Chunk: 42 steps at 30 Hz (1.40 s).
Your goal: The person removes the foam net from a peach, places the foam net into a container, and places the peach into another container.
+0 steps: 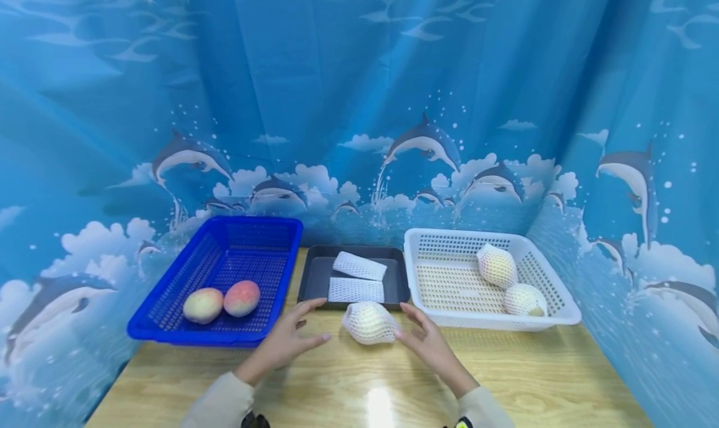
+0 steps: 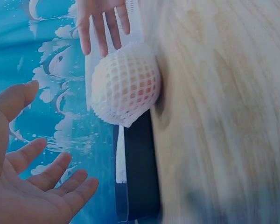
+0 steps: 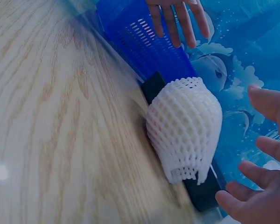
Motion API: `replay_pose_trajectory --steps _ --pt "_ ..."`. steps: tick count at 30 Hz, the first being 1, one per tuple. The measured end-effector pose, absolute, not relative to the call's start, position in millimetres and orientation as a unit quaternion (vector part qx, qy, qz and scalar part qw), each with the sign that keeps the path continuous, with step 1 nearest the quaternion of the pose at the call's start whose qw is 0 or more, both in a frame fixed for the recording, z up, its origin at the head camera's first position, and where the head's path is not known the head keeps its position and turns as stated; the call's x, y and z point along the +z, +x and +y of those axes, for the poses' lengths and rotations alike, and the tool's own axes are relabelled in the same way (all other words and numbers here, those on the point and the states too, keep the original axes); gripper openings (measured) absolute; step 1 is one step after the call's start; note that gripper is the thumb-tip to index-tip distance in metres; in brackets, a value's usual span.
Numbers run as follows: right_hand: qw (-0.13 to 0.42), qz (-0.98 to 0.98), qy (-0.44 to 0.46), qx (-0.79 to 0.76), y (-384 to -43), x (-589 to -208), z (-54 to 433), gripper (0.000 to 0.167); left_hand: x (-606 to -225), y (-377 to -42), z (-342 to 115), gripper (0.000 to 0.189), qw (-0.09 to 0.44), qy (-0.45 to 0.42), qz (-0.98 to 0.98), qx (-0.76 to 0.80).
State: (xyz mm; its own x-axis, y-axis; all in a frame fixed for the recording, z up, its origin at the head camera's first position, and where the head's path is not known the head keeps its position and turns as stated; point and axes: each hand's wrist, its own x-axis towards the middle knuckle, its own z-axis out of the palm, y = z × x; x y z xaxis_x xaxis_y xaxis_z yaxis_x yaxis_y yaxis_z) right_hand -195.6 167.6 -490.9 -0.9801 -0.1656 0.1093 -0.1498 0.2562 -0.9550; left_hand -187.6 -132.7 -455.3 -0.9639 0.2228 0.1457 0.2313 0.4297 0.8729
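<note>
A peach in a white foam net sleeve (image 1: 371, 323) lies on the wooden table, in front of the dark tray. Through the mesh a reddish patch of the fruit shows in the left wrist view, and the sleeve's loose end (image 3: 184, 175) faces the right hand. To its left, my left hand (image 1: 289, 334) is held apart from it with fingers spread. My right hand (image 1: 429, 340) is on the other side, fingers extended, the thumb tip close by the sleeve's right end. Neither hand grips anything.
Two bare peaches (image 1: 241, 298) lie in the blue basket (image 1: 216, 335) at left. The dark tray (image 1: 317, 272) holds two flat foam sleeves (image 1: 356, 289). At right, a white basket (image 1: 449, 319) holds two sleeved fruits (image 1: 497, 266). A dolphin-print curtain (image 1: 359, 103) hangs behind.
</note>
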Motion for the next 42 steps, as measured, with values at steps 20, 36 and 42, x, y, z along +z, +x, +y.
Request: replay_pose_trajectory --steps 20,36,42 --pt "-0.024 0.794 -0.158 -0.586 -169 -469 199 0.060 -454 -176 -150 0.067 0.039 -0.151 -0.835 -0.527" --pt "-0.061 0.799 -0.181 -0.570 -161 -468 216 0.061 -455 -176 -155 0.066 0.047 -0.158 -0.831 -0.531" --pt "-0.059 0.798 -0.177 -0.573 -161 -467 216 0.060 -454 -175 -154 0.066 0.038 -0.155 -0.829 -0.536"
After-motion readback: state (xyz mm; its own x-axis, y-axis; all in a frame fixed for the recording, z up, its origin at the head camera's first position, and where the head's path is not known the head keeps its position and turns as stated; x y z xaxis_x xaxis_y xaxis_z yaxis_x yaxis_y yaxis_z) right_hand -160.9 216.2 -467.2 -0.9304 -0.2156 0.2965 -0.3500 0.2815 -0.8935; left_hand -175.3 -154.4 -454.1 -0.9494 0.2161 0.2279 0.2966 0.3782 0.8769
